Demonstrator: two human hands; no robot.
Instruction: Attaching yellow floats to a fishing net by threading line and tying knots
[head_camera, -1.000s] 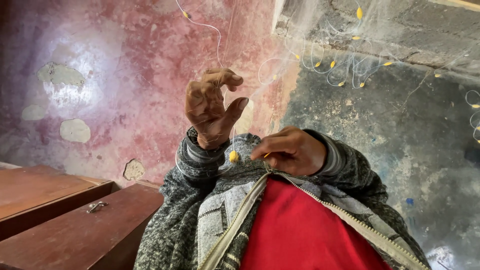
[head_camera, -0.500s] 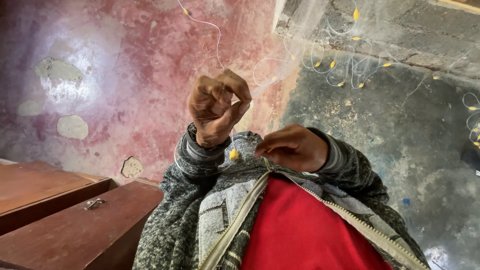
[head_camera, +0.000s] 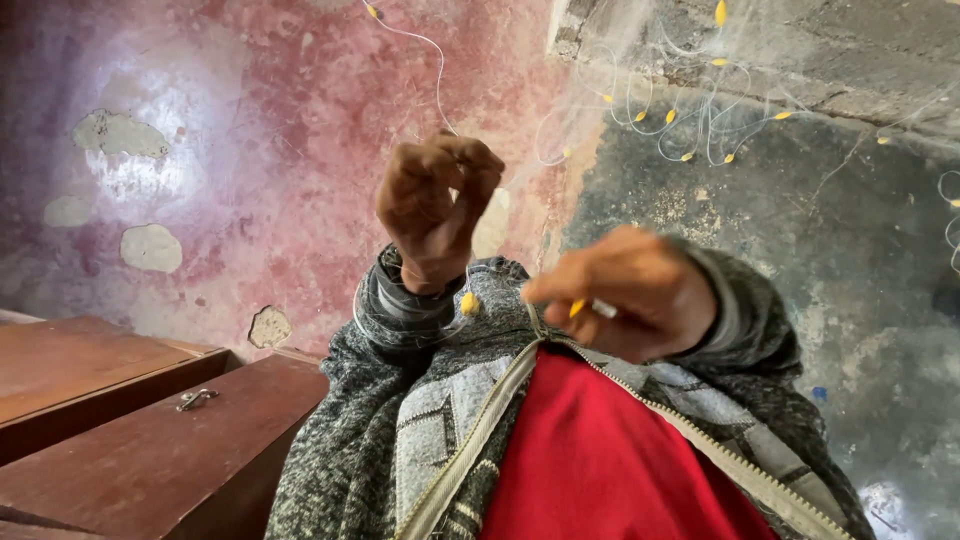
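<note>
My left hand (head_camera: 435, 205) is raised in front of me with its fingers pinched on a thin white fishing line (head_camera: 430, 45) that runs up to the top of the view. A small yellow float (head_camera: 468, 302) hangs just below that wrist. My right hand (head_camera: 625, 295) is at chest height, blurred, with its fingers closed around a small yellow piece (head_camera: 577, 307) and the line. A fine net with several yellow floats (head_camera: 690, 120) hangs at the upper right.
A brown wooden box with a metal latch (head_camera: 195, 400) stands at the lower left. A worn red painted wall (head_camera: 230, 150) fills the left, a grey concrete surface (head_camera: 860, 260) the right. My grey knitted jacket and red shirt (head_camera: 610, 470) fill the bottom.
My left hand has closed from spread fingers into a pinch on the line. My right hand has moved up and to the right.
</note>
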